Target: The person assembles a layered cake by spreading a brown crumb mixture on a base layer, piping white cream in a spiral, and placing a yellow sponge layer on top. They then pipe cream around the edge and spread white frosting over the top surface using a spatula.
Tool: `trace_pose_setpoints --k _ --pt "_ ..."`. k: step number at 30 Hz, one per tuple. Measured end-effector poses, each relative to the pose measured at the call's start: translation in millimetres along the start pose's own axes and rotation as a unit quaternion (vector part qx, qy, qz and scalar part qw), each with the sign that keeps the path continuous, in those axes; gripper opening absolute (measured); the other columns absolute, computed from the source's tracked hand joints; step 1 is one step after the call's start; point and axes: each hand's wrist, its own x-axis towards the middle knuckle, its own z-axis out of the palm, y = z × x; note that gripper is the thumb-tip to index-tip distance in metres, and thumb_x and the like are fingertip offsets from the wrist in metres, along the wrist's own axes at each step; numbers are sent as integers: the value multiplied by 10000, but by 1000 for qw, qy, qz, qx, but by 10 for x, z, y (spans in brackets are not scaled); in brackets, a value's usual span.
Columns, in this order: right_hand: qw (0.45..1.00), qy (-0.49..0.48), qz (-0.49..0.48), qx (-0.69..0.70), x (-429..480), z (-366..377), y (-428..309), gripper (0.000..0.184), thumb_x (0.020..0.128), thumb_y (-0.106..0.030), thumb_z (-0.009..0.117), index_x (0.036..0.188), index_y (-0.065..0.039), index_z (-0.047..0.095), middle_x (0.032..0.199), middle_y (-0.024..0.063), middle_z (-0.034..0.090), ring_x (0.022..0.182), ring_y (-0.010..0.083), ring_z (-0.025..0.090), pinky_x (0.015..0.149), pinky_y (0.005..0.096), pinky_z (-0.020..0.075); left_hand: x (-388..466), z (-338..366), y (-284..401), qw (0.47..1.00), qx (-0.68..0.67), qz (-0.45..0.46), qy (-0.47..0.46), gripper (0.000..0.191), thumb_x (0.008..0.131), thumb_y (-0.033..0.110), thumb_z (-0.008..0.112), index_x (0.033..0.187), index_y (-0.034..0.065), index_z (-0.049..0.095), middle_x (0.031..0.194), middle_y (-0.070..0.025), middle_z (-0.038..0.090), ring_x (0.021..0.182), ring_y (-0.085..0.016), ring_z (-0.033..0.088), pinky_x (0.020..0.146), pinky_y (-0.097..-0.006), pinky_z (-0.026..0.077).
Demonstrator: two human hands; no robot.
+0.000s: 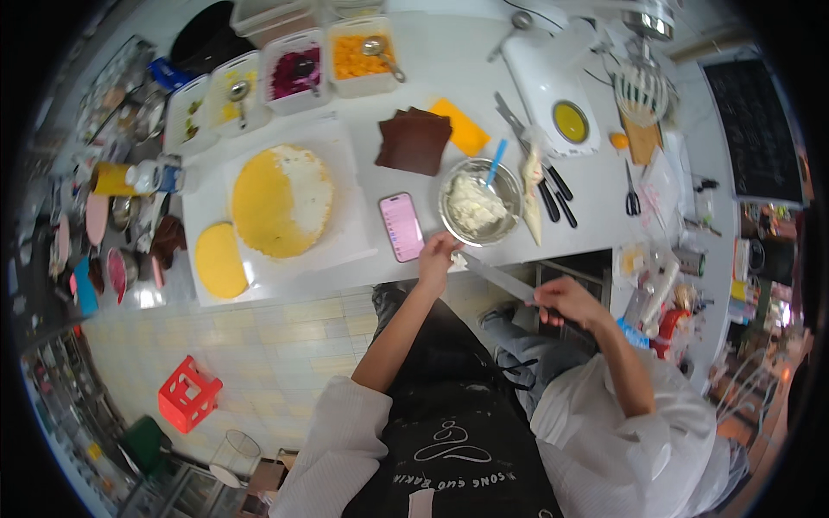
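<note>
My right hand (570, 302) grips the handle of a long cake spatula (499, 278), its blade pointing left. White cream (458, 261) clings to the blade's tip, just below my left hand. Thumb and fingers of my left hand (440, 252) are on the near rim of a metal mixing bowl (445, 217). Whipped cream (476, 204) fills much of that bowl, and a blue-handled utensil (497, 158) leans in it. To the left, a round yellow sponge cake (259, 201) lies on white paper, with cream (307, 188) over part of its right side.
Near the bowl are a phone (401, 226), dark brown sheets (414, 142), an orange scraper (463, 126), a filled piping bag (532, 194) and several knives (550, 201). A second sponge piece (221, 260) lies by the table edge. Fruit tubs (363, 87) line the back; a kitchen scale (541, 78) stands right.
</note>
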Motion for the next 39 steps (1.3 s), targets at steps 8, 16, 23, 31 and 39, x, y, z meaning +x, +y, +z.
trace_pose_setpoints --k 8,16,23,31,39 --pt "904 68 -417 -68 527 1061 -495 308 1012 -85 558 1311 -72 635 783 43 616 637 105 542 578 259 455 -805 -1468 311 996 91 -7 24 396 1003 293 622 1280 10 609 1106 -59 692 1028 -177 678 806 -285 538" --pt "677 299 -566 -363 848 1755 -791 681 709 92 608 1320 -205 660 985 124 579 856 320 578 755 427 488 -1675 -2772 749 985 -13 70 157 327 1016 268 574 1241 37 628 1198 -90 699 1072 -215 682 910 -324 508" --pt "878 288 -379 -48 384 1973 -171 187 981 -79 612 1139 -36 702 732 44 613 676 106 577 602 280 474 -1134 -3792 1458 986 -135 53 86 539 1048 451 431 1367 26 523 1376 -127 587 1277 -238 548 1069 -374 410" --pt "901 295 -279 150 1082 2895 -343 237 1016 -218 577 945 -18 681 623 10 596 497 70 524 456 253 406 -373 -3654 2271 928 -313 -38 -200 751 1052 587 224 1526 20 353 1537 -135 435 1418 -315 390 1203 -473 245" --pt "910 302 -270 91 1091 2960 -374 236 1022 -190 563 889 -16 652 598 4 572 470 63 503 435 253 383 -713 -3444 1702 874 -356 -121 -308 770 1022 631 294 1486 29 417 1525 -133 462 1425 -297 399 1200 -500 265"
